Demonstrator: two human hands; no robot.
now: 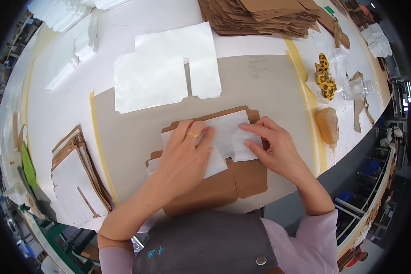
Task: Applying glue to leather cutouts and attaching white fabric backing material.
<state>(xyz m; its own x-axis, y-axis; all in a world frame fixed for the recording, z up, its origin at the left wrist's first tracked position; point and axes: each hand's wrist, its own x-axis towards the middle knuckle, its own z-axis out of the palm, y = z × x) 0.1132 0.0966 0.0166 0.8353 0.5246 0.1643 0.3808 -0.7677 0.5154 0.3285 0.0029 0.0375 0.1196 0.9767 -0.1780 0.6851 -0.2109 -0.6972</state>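
— While the left hand [187, 150] is lying palm down over the white sheet [224, 131], what's the right hand [275, 144] doing?
— Touching the small white panel [241, 153] at the sheet's right end. Thumb and index are standing apart, not pinching, from where I'm watching.
— Left grip?
— Fingers are bending over the sheet; can't tell if they're clamping anything, the palm is blocking it.
— Where's the work sitting?
— White sheet is lying on the brown sheet [201, 192], right in front of the apron [205, 242]. Both are resting on the grey board [269, 89] covering the middle of the tabletop [115, 34].
— Handling?
— Guessing from looks: white is reading light, thin, easily creased, maybe a bit slippery. Brown is looking stiffer, more like card.
— Where to hold?
— I'd be taking the white by its outer edges, flat fingertips, keeping off the notch; narrow bits there are probably tearing first. Brown: I'd be bracing it by a broad panel, since the creases are likely giving way.
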